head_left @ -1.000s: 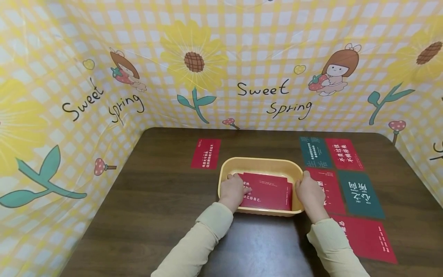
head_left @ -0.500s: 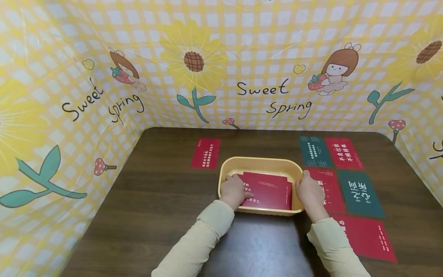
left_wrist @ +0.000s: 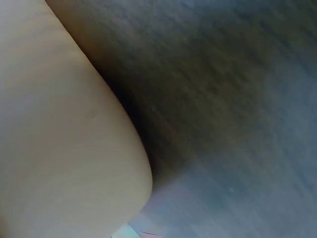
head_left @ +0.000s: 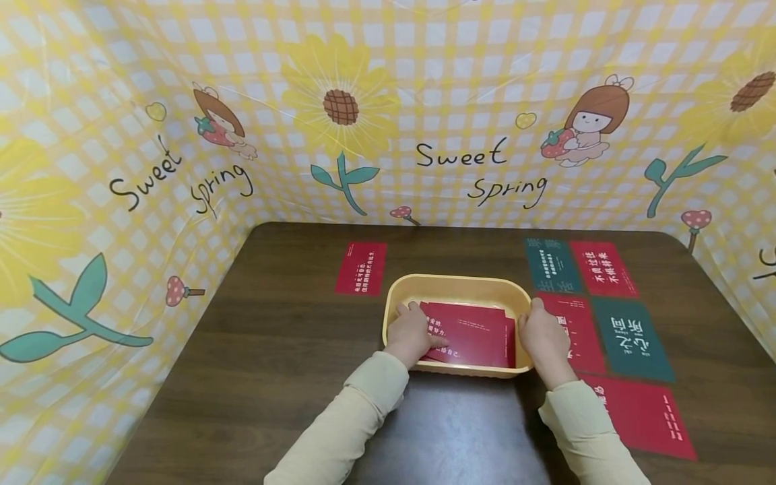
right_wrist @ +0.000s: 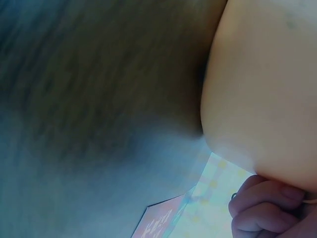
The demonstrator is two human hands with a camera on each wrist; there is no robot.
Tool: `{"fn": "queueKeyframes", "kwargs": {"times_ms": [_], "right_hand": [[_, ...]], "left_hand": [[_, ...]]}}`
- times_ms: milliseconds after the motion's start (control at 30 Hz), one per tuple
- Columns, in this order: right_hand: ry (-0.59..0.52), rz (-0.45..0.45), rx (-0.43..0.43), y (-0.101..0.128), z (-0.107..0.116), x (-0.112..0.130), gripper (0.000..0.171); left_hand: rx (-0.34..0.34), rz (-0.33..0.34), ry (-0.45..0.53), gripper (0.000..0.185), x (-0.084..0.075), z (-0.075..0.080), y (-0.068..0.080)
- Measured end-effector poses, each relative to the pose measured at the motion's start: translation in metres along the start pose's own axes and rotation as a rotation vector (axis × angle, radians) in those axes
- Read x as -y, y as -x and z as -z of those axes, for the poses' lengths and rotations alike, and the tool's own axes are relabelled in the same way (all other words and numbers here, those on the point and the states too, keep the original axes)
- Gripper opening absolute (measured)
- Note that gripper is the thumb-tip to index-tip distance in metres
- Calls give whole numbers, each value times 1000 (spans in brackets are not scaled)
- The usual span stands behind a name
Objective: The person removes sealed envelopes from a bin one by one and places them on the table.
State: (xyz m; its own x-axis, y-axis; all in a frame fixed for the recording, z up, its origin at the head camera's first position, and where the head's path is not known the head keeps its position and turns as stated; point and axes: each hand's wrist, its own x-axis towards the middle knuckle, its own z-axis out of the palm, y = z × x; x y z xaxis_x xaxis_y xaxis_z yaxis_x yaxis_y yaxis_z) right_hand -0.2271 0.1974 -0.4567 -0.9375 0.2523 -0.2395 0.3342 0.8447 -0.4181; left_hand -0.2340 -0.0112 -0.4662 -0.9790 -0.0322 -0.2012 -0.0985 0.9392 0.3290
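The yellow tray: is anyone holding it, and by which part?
Yes: the right hand grips the yellow tray by its right rim; the left hand rests on the red cards inside.

Both arms reached forward from the near edge of the table, forearms in pale cream sleeves, angled inward toward each other. The left hand (head_left: 411, 331) lay palm down, fingers spread and nearly straight, thumb pointing right. The right hand (head_left: 543, 335) sat with its back up, fingers curled over and downward; the right wrist view showed those curled fingers (right_wrist: 267, 213) bunched close together.
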Motion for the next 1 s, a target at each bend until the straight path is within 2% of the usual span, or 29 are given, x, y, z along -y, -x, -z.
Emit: {"fn": "queueKeyframes", "kwargs": {"times_ms": [167,367,433,600,733,833,1000], "right_hand": [[2,4,-2,0,0,-1,36],[-5,-5,0,1,0,0,36],[-4,-5,1,1,0,0,36],[10,9,-3,1,0,-1,36],[14,11,1,1,0,-1,37],[15,14,-3,1,1,0,36],[12,15,-7,1,1,0,37]], "left_hand": [[9,-46,111,79,1,1,-1],[-3,-112,197,75,0,2,-6],[-13,-131,219,67,0,2,-7],[-67,-199,293,33,0,4,-8],[-75,-236,372,23,0,6,-7],[-120,-247,346,20,1,8,-6],[-245,-248,267,17,1,8,-5]]}}
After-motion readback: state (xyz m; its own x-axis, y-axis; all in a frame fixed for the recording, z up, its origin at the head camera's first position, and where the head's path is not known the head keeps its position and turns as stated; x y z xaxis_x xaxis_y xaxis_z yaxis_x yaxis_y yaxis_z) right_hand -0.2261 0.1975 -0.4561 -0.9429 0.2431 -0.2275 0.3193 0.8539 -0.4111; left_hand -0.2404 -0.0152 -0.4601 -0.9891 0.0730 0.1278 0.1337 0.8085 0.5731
